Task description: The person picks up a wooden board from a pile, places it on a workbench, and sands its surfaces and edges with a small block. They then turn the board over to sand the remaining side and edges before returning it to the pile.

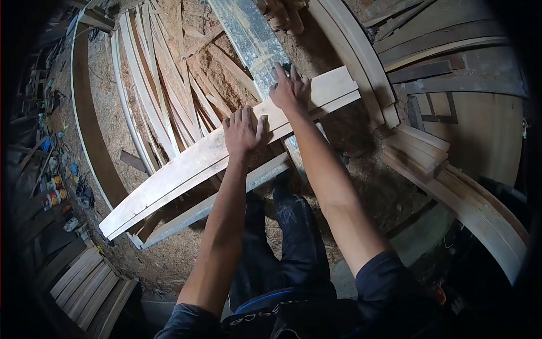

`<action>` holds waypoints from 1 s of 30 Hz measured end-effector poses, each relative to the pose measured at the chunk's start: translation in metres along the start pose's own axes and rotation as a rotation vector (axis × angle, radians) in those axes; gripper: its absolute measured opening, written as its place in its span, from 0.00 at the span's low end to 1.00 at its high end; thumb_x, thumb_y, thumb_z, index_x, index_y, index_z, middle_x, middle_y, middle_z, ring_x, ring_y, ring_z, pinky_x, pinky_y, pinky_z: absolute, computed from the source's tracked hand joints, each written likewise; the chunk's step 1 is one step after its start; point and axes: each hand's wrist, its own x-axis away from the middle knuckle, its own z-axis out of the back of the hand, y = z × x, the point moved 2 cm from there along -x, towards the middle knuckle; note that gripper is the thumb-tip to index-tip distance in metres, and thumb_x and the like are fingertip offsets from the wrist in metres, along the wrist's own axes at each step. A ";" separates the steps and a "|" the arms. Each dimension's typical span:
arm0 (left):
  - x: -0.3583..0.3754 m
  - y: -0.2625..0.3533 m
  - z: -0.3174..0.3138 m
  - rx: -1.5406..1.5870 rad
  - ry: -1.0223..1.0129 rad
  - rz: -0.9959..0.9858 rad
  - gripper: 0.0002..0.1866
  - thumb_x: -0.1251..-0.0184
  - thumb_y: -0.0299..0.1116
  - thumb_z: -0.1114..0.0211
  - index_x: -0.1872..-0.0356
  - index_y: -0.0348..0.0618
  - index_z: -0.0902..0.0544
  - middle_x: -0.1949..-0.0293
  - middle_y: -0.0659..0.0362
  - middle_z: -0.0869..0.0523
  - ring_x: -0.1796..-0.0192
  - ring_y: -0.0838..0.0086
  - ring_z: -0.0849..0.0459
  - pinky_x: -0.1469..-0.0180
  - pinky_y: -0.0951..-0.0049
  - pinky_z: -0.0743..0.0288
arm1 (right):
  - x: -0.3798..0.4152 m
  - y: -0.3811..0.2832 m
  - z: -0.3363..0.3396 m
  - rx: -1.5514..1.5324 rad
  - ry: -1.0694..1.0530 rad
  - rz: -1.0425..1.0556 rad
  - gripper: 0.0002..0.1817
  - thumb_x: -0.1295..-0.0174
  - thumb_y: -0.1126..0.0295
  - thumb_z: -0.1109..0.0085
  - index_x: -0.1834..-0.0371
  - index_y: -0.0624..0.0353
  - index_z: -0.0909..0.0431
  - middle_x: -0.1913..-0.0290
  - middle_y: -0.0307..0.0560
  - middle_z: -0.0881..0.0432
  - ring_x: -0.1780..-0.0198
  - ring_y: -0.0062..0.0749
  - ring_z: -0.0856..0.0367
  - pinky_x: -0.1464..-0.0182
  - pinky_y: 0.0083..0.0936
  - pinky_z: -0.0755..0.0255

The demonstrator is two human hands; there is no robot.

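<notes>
A long pale wooden board (186,161) lies slanted across the bench plank (254,42); its left end is curved and a groove or seam runs along its near side. My left hand (243,133) is on the middle of the board, fingers bent over the far edge and thumb apart. Further right, my right hand (289,91) lies across the board with its fingers spread past the far edge onto the worn, paint-marked plank. Beside those fingertips is a small dark spot or piece on the plank. The undersides of both hands are hidden.
Thin wood strips (149,73) and shavings cover the floor at the back left. Curved wooden pieces (353,45) stand at the right, with a stack of shaped boards (418,150) nearer. More cut pieces (84,285) lie at lower left. A whitish beam (217,200) runs below the board.
</notes>
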 end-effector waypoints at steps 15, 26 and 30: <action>-0.001 0.004 0.006 0.147 0.120 0.031 0.20 0.23 0.45 0.44 0.41 0.44 0.19 0.47 0.52 0.13 0.41 0.57 0.18 0.32 0.56 0.33 | 0.042 -0.004 0.048 -0.443 0.264 0.438 0.33 0.36 0.64 0.35 0.25 0.50 0.25 0.28 0.66 0.31 0.33 0.65 0.26 0.33 0.50 0.31; 0.011 0.005 -0.009 -0.078 0.292 0.060 0.19 0.24 0.37 0.44 0.36 0.45 0.19 0.39 0.52 0.16 0.33 0.59 0.21 0.25 0.57 0.37 | 0.095 0.005 0.018 -0.293 0.102 0.582 0.28 0.30 0.64 0.43 0.26 0.54 0.26 0.23 0.60 0.31 0.24 0.62 0.33 0.24 0.59 0.39; 0.012 0.001 -0.012 -0.028 0.371 0.109 0.17 0.23 0.36 0.43 0.39 0.44 0.19 0.41 0.53 0.15 0.35 0.59 0.20 0.26 0.56 0.36 | 0.080 0.030 0.026 -0.224 0.104 0.670 0.28 0.30 0.72 0.42 0.26 0.55 0.25 0.22 0.63 0.33 0.27 0.62 0.27 0.24 0.56 0.33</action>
